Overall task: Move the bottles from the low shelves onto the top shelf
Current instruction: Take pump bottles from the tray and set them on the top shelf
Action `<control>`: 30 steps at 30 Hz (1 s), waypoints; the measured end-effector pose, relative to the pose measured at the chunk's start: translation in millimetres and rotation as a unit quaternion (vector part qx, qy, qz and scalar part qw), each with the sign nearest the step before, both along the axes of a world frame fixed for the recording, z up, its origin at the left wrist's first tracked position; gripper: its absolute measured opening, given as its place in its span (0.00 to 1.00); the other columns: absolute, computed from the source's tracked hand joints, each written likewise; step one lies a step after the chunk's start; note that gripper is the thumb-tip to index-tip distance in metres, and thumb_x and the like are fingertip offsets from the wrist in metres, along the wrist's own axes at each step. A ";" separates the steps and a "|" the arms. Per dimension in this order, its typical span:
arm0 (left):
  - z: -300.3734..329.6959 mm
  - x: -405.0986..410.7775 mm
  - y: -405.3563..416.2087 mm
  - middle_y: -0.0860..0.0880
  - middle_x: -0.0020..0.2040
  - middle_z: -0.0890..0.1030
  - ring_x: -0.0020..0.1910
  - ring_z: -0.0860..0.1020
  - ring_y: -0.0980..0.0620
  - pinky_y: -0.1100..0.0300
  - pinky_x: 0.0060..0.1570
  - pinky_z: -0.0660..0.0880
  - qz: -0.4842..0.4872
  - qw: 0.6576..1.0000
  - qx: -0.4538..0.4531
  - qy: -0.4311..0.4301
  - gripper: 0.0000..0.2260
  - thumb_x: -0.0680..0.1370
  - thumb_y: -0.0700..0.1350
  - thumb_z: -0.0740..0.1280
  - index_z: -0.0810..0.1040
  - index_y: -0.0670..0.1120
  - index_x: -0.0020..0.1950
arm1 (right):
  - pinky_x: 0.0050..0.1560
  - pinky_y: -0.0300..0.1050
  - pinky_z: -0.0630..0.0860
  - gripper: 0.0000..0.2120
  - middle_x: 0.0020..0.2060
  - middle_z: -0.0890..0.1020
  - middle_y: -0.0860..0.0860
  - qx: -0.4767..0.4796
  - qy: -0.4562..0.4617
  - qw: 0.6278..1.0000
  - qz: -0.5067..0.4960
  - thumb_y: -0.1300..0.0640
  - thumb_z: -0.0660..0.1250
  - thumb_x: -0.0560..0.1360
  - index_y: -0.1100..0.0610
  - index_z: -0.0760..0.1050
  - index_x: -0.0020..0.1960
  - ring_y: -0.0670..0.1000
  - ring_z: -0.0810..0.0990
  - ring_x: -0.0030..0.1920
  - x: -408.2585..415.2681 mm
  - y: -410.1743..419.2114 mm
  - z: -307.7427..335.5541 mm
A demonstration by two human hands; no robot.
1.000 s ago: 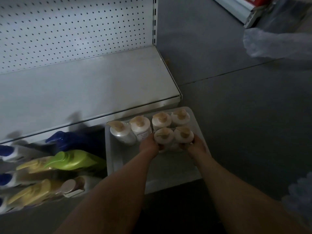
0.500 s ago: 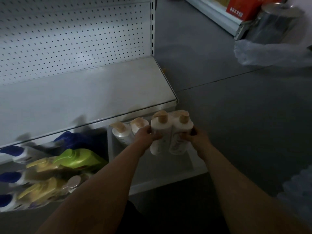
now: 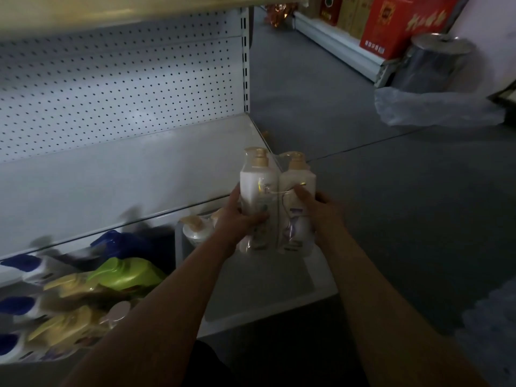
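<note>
You are holding two white bottles side by side, and they touch each other. The left bottle and the right bottle both stand upright, and each has a tan pump top. They are up in the air, in front of the edge of the middle shelf and above the low shelf.

Your left hand wraps around the left bottle, with the thumb across its front. Your right hand wraps around the right bottle, with the thumb lying on its front too.

Down behind your left hand, more white bottles with tan tops stand on the low shelf. To the left of them, a green bottle, yellow bottles and blue-topped bottles lie in a blurry pile.

Behind the middle shelf is a white back wall with little holes. Far off on the gray floor you can see a red box, a shiny round bin and a clear plastic bag.
</note>
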State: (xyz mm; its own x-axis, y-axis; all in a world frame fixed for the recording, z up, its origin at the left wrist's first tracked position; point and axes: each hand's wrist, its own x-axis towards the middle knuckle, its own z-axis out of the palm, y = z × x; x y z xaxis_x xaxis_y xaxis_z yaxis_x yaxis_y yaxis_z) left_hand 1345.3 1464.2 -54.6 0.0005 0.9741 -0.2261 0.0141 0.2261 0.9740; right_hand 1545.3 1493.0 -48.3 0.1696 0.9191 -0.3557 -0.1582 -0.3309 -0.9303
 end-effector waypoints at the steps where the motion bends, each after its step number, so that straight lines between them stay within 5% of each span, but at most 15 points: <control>1: 0.0 -1.5 1.0 0.45 0.61 0.79 0.57 0.81 0.46 0.50 0.46 0.83 0.027 0.999 -0.021 -0.003 0.37 0.72 0.39 0.76 0.64 0.54 0.77 | 0.46 0.49 0.83 0.20 0.46 0.88 0.53 -0.003 0.007 1.000 0.011 0.48 0.79 0.70 0.56 0.84 0.58 0.53 0.88 0.46 -0.1 0.0 1.1; 6: 5.5 -16.0 13.4 0.40 0.57 0.84 0.50 0.85 0.42 0.46 0.41 0.83 0.133 0.977 -0.125 -0.111 0.29 0.69 0.50 0.79 0.76 0.42 0.66 | 0.42 0.48 0.83 0.19 0.52 0.86 0.60 -0.041 0.031 0.992 0.114 0.59 0.76 0.73 0.64 0.80 0.62 0.55 0.87 0.47 -4.0 -1.2 6.6; 9: 3.6 -19.7 12.2 0.40 0.57 0.83 0.51 0.85 0.41 0.44 0.41 0.83 0.144 0.967 -0.147 -0.147 0.28 0.70 0.49 0.79 0.76 0.43 0.66 | 0.37 0.52 0.83 0.21 0.57 0.84 0.57 -0.078 0.026 0.978 0.192 0.59 0.74 0.76 0.55 0.74 0.67 0.55 0.85 0.49 -6.8 -11.6 7.7; 11: 1.3 -18.0 10.6 0.41 0.58 0.83 0.52 0.84 0.42 0.46 0.40 0.83 0.159 0.967 -0.147 -0.134 0.28 0.70 0.49 0.79 0.74 0.45 0.67 | 0.41 0.57 0.82 0.21 0.57 0.82 0.53 -0.109 -0.007 0.970 0.217 0.54 0.73 0.77 0.46 0.71 0.67 0.56 0.83 0.51 -5.9 -14.8 3.6; 17: -6.9 -15.5 15.8 0.43 0.58 0.82 0.52 0.83 0.45 0.52 0.39 0.83 0.123 0.978 -0.145 -0.089 0.23 0.74 0.47 0.76 0.74 0.46 0.67 | 0.43 0.58 0.84 0.24 0.59 0.81 0.54 -0.121 0.015 0.980 0.158 0.56 0.75 0.76 0.45 0.73 0.69 0.57 0.83 0.51 -9.3 -8.7 -12.2; 22: -10.9 -20.0 22.2 0.38 0.62 0.80 0.58 0.81 0.38 0.37 0.53 0.80 0.055 0.981 -0.172 -0.076 0.38 0.63 0.41 0.81 0.72 0.47 0.71 | 0.45 0.60 0.84 0.25 0.61 0.81 0.53 -0.095 -0.010 0.986 0.134 0.55 0.76 0.75 0.45 0.74 0.69 0.58 0.83 0.54 -15.3 2.7 -24.7; 25: -9.0 -23.0 25.8 0.41 0.62 0.80 0.58 0.81 0.40 0.38 0.54 0.81 0.076 0.981 -0.175 -0.039 0.35 0.69 0.38 0.79 0.70 0.50 0.73 | 0.48 0.63 0.84 0.25 0.62 0.81 0.51 -0.103 -0.019 0.986 0.131 0.53 0.76 0.74 0.41 0.74 0.68 0.58 0.83 0.55 -20.7 1.5 -25.7; 30: 22.7 -18.3 6.7 0.44 0.60 0.82 0.59 0.80 0.42 0.40 0.57 0.79 0.078 0.977 -0.196 0.001 0.38 0.63 0.44 0.82 0.72 0.53 0.71 | 0.51 0.63 0.83 0.25 0.59 0.82 0.48 -0.153 0.018 0.980 0.123 0.52 0.77 0.74 0.38 0.74 0.68 0.56 0.83 0.57 -17.6 -23.3 3.7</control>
